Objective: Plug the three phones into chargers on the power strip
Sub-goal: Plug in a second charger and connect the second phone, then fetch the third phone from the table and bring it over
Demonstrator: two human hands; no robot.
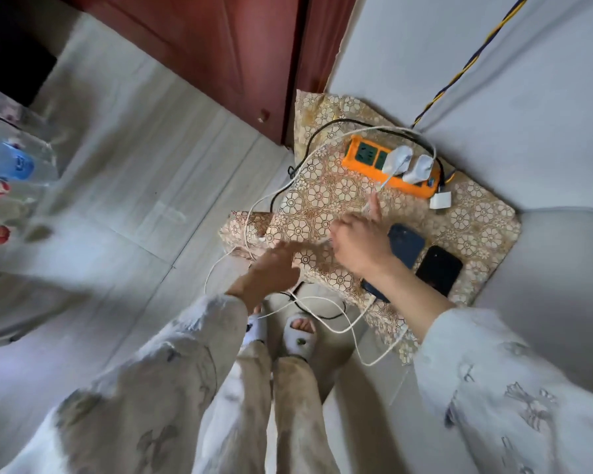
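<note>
The right hand pinches a white cable; the blue phone lies just beside it. The left hand hangs loose at the table edge, over bare floor.

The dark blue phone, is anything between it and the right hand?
Nothing visible does. The right hand hovers just left of the dark blue phone on the flower-patterned cloth, partly overlapping it in the head view. Only a thin white cable end sits by its raised finger.
</note>
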